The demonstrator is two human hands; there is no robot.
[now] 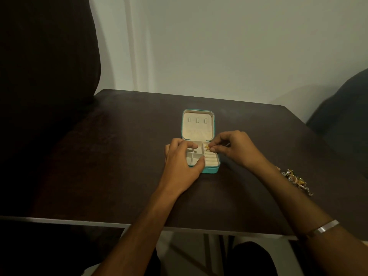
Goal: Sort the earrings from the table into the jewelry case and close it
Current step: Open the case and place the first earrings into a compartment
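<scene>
Nearest me, my two forearms reach out over the near edge of the dark table (119,186), a silver bangle (326,226) on the right one. My left hand (183,158) grips the near left corner of the teal jewelry case (211,169), fingers curled over its rim. My right hand (235,148) pinches a small gold earring (207,147) over the far right compartment. The case lies open mid-table, its lid (198,124) flat behind it. A heap of earrings (296,180) lies on the table beside my right forearm. Behind the table stands a pale wall (219,46), with a dark chair back (45,56) at the left.
</scene>
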